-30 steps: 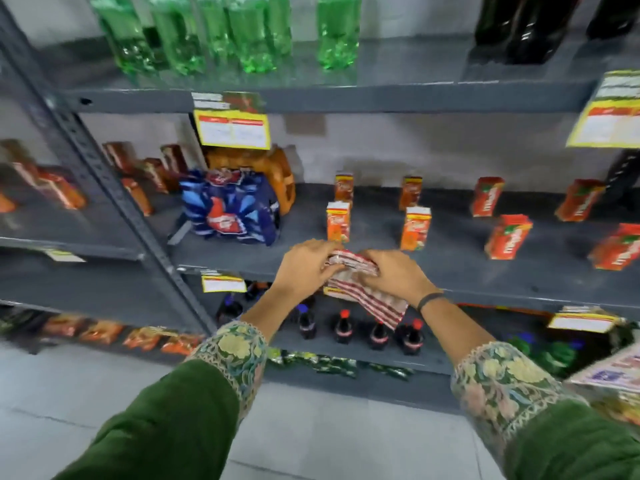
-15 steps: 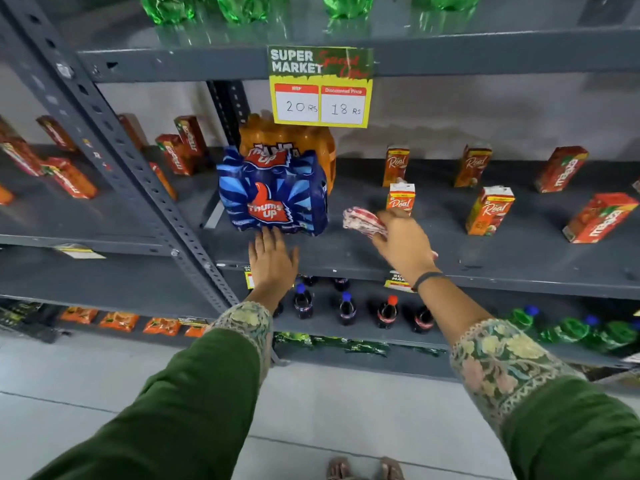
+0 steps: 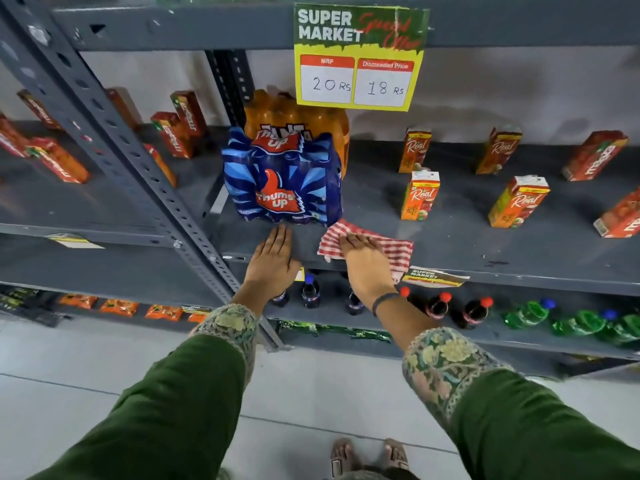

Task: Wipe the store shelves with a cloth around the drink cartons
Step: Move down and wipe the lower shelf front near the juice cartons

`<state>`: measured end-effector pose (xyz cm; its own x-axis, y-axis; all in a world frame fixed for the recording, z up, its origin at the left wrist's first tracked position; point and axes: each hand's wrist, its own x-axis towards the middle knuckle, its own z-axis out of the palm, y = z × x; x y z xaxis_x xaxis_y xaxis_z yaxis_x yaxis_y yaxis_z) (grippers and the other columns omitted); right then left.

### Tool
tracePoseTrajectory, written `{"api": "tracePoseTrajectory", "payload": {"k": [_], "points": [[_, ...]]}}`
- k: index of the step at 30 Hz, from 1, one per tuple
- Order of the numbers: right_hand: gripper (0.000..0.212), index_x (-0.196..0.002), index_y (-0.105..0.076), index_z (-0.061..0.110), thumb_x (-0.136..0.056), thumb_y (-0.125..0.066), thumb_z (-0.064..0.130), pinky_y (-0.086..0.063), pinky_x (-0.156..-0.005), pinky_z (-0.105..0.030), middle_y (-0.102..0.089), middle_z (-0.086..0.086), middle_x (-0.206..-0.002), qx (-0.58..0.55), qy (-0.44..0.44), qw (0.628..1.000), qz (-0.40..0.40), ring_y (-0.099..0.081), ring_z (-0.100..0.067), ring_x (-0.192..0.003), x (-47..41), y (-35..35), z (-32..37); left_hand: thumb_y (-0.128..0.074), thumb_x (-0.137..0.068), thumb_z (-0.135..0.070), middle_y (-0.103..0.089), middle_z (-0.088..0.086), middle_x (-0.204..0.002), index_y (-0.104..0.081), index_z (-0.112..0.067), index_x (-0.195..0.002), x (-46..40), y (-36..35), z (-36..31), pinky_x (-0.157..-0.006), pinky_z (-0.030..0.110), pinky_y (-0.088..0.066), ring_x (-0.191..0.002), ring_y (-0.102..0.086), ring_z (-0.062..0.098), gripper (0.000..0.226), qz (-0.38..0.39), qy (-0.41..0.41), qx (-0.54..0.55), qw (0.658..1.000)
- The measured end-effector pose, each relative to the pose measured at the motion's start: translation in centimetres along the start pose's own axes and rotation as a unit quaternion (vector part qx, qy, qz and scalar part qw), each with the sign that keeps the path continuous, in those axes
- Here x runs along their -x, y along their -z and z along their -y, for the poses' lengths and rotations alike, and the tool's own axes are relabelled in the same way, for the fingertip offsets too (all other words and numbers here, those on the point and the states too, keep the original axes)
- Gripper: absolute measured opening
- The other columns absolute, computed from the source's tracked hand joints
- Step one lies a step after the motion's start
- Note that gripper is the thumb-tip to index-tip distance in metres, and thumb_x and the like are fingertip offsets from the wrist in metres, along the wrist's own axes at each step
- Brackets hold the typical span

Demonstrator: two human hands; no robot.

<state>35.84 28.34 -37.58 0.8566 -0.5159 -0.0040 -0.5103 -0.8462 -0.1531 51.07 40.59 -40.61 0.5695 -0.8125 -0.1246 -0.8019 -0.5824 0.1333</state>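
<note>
A red-and-white checked cloth [image 3: 388,249] lies spread flat on the grey middle shelf [image 3: 485,247], near its front edge. My right hand [image 3: 363,261] presses palm-down on the cloth with fingers straight. My left hand [image 3: 273,258] rests flat and empty on the shelf just left of the cloth, fingertips close to the blue Thums Up bottle pack [image 3: 282,181]. Several orange Real drink cartons stand upright further back; the nearest [image 3: 419,195] is behind and right of the cloth, another [image 3: 517,202] further right.
An orange bottle pack [image 3: 294,123] sits behind the blue pack. Red Maaza cartons [image 3: 594,155] stand at right and on the left bay. A price sign [image 3: 358,57] hangs from the upper shelf. A slanted steel upright [image 3: 138,174] divides the bays. Cola bottles [image 3: 438,308] line the lower shelf.
The cloth went from bunched between both hands to spread flat on the shelf under my right palm. My left hand let go and settled flat on the shelf.
</note>
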Motion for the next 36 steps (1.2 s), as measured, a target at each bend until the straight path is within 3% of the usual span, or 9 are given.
{"api": "tracePoseTrajectory", "payload": {"k": [6,13,17,21,23,26,29,33,36], "points": [[0.05,-0.138,-0.043,0.016,-0.089,-0.048,0.008,-0.028,-0.113,-0.032,-0.05,-0.005,-0.142,0.003,-0.01,0.998,-0.061,-0.044,-0.018,-0.133,2.1,-0.3,-2.1,-0.05,-0.081,-0.044,0.004,0.019,-0.158,0.002,0.001,-0.147,0.3,-0.3,-0.2,-0.12,0.042,0.002,-0.147,0.005,0.03,0.096,-0.007,0.029,-0.058,0.998],[0.056,-0.144,-0.036,0.015,-0.09,-0.044,-0.001,-0.03,-0.115,-0.036,-0.04,-0.008,-0.149,-0.059,0.058,0.996,-0.02,-0.039,-0.025,-0.137,-0.5,0.5,2.5,-0.062,-0.071,-0.022,0.008,0.012,-0.159,0.005,-0.005,-0.149,-0.1,0.2,1.2,-0.119,0.035,0.0,-0.148,0.006,0.022,0.103,0.029,0.008,-0.03,0.999],[0.044,-0.129,-0.054,0.021,-0.086,-0.052,0.013,-0.053,-0.088,-0.037,-0.063,-0.005,-0.128,-0.025,0.097,0.995,-0.003,-0.063,-0.027,-0.11,0.1,1.1,2.2,-0.062,-0.072,-0.02,0.01,0.011,-0.159,0.007,-0.006,-0.149,0.0,0.5,1.7,-0.119,0.033,0.001,-0.147,0.007,0.022,0.104,0.04,-0.011,-0.043,0.998],[0.032,-0.115,-0.063,0.018,-0.085,-0.052,0.019,-0.053,-0.066,-0.032,-0.071,-0.007,-0.107,-0.055,-0.029,0.989,-0.134,-0.068,-0.029,-0.084,1.0,1.3,1.1,-0.064,-0.071,-0.026,0.011,0.012,-0.159,0.01,-0.005,-0.148,0.0,0.4,1.5,-0.119,0.034,0.002,-0.147,0.008,0.023,0.109,0.04,-0.002,-0.065,0.997],[0.04,-0.124,-0.058,0.014,-0.085,-0.052,0.01,-0.054,-0.076,-0.036,-0.067,-0.011,-0.119,-0.081,-0.036,0.983,-0.16,-0.067,-0.031,-0.094,0.1,1.3,1.7,-0.064,-0.071,-0.027,0.013,0.012,-0.159,0.011,-0.005,-0.147,0.0,0.5,1.4,-0.118,0.035,0.002,-0.147,0.009,0.024,0.11,0.047,0.003,-0.071,0.996],[0.059,-0.138,-0.045,0.015,-0.083,-0.047,-0.006,-0.04,-0.108,-0.039,-0.049,-0.009,-0.143,-0.063,0.067,0.994,-0.052,-0.051,-0.027,-0.127,-1.1,0.6,3.8,-0.063,-0.072,-0.027,0.014,0.012,-0.158,0.012,-0.006,-0.148,0.0,0.6,1.4,-0.118,0.035,0.003,-0.147,0.011,0.023,0.108,0.054,0.003,-0.072,0.996],[0.062,-0.142,-0.039,0.016,-0.084,-0.047,-0.005,-0.024,-0.116,-0.036,-0.04,-0.006,-0.15,-0.021,0.107,0.994,-0.007,-0.039,-0.022,-0.137,-0.5,-0.5,4.3,-0.06,-0.075,-0.029,0.014,0.012,-0.158,0.01,-0.006,-0.148,0.1,0.7,1.3,-0.119,0.036,0.002,-0.147,0.011,0.023,0.104,0.052,0.004,-0.06,0.997],[0.044,-0.121,-0.06,0.023,-0.079,-0.057,0.009,-0.05,-0.089,-0.031,-0.067,-0.001,-0.123,-0.022,0.084,0.995,-0.058,-0.064,-0.021,-0.109,1.7,0.3,0.6,-0.059,-0.076,-0.024,0.014,0.012,-0.158,0.01,-0.006,-0.148,0.1,1.1,1.3,-0.12,0.035,0.0,-0.147,0.01,0.022,0.102,0.061,0.006,-0.052,0.997],[0.028,-0.103,-0.069,0.021,-0.078,-0.058,0.012,-0.041,-0.056,-0.022,-0.075,-0.006,-0.091,-0.07,-0.026,0.985,-0.156,-0.069,-0.026,-0.074,2.8,1.5,-2.3,-0.057,-0.079,-0.025,0.013,0.011,-0.159,0.009,-0.006,-0.148,0.0,1.4,0.8,-0.12,0.035,-0.001,-0.147,0.009,0.021,0.098,0.063,0.018,-0.04,0.997]]}}
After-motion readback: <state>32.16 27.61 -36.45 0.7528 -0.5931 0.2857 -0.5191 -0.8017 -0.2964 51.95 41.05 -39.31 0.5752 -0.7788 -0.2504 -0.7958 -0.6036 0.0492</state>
